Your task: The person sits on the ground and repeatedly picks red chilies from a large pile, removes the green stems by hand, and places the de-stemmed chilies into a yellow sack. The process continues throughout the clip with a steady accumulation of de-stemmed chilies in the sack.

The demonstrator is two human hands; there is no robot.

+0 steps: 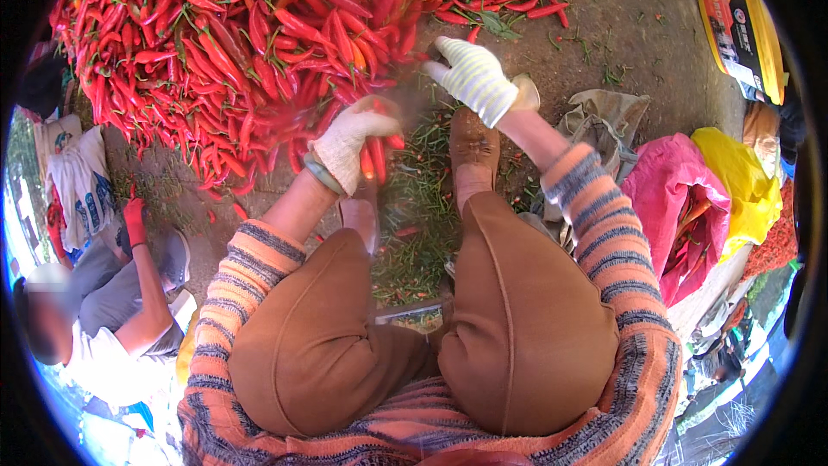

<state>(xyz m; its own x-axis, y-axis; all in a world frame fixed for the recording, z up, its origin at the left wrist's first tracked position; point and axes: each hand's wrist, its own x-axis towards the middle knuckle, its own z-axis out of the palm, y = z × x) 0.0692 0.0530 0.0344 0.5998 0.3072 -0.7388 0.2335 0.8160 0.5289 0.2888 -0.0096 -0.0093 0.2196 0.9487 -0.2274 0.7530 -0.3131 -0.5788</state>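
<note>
A large heap of red chili peppers point(213, 58) with green stems fills the upper left of the head view. My left hand point(356, 139), in a whitish knit glove with a bracelet at the wrist, is closed around several red chili peppers point(378, 158) at the heap's near edge. To its right my right hand point(475, 77), in a white-and-yellow striped glove, is over the ground beside the heap. Its fingertips are dark and blurred, and whether they hold anything cannot be told. Green stems and scraps point(420, 207) cover the ground between my feet.
At the right are a pink sack point(679, 207) with peppers inside, a yellow bag point(744, 188), a crumpled grey sack point(601, 116) and a yellow-and-black box point(744, 39). Another person point(116, 323) with a red glove sits at the left, near white bags point(84, 181).
</note>
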